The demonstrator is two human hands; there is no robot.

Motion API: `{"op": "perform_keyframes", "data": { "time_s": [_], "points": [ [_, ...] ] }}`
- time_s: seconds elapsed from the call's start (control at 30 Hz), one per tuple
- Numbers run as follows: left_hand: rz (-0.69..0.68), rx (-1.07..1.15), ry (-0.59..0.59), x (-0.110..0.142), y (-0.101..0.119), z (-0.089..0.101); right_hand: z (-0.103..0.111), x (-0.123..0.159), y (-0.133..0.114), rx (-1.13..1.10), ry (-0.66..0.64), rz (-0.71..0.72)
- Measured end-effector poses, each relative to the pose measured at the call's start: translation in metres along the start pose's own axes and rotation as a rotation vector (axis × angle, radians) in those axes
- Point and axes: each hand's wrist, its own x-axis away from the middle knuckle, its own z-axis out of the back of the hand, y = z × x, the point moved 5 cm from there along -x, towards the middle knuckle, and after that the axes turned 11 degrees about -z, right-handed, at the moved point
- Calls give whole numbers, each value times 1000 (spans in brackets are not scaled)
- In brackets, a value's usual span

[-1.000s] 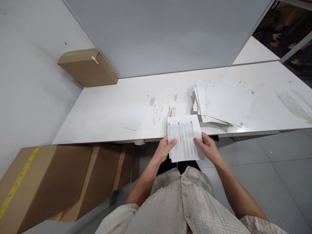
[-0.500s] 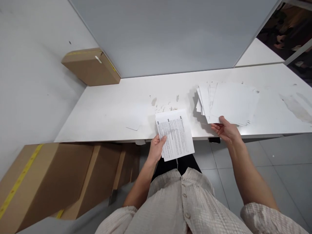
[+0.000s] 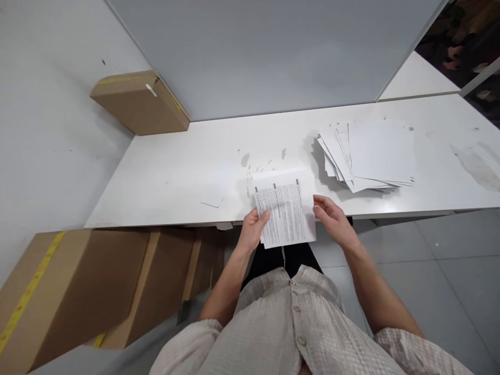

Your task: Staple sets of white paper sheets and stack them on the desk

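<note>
Several sheets of paper [image 3: 282, 214] are held in front of me at the table's near edge; the top one carries columns of small print with dark marks along its far end. My left hand [image 3: 252, 227] is closed on their left edge, thumb on top. At the right edge, my right hand [image 3: 330, 216] pinches with thumb and fingertips close together; its fingertips meet the paper's margin. Beyond that hand, a loose, fanned stack of white paper [image 3: 380, 151] lies on the table, its sheets askew.
The white table [image 3: 187, 166] has worn patches and backs onto a grey panel [image 3: 273, 57]. A cardboard box [image 3: 140, 107] stands at its far left corner. Larger cardboard boxes [image 3: 105, 281] with yellow tape stand at my left, below table height. Grey floor tiles [image 3: 410, 276] show at right.
My right hand has let go of the paper stack and moved left to the edge of the held sheets. The stack's front sheets now lie down, spread differently. My left hand keeps its grip.
</note>
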Motion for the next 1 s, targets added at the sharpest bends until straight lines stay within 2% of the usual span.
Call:
{"op": "perform_keyframes", "data": {
  "time_s": [0.1, 0.2, 0.27, 0.33, 0.5, 0.7, 0.9, 1.0],
  "points": [
    [-217, -145, -43, -13, 24, -6, -22, 5, -34, 14, -11, 233],
    [-405, -260, -54, -25, 52, -12, -20, -1, -63, -41, 69, 446],
    [-454, -282, -59, -31, 61, -13, -20, -8, -68, -64, 76, 510],
    [-464, -281, -69, -35, 60, -13, -22, -17, -62, -82, 47, 507],
    [-458, -336, -96, -36, 41, -8, -28, -29, -39, -120, -40, 444],
    [-525, -397, -62, -33, 44, -7, -29, -27, -38, -51, 6, 449],
    [-597, -435, -79, -29, 53, -9, -29, -31, -28, 19, 48, 441],
    [-529, -484, -48, -27, 46, -2, -29, -29, -25, 62, 55, 427]
  ]
}}
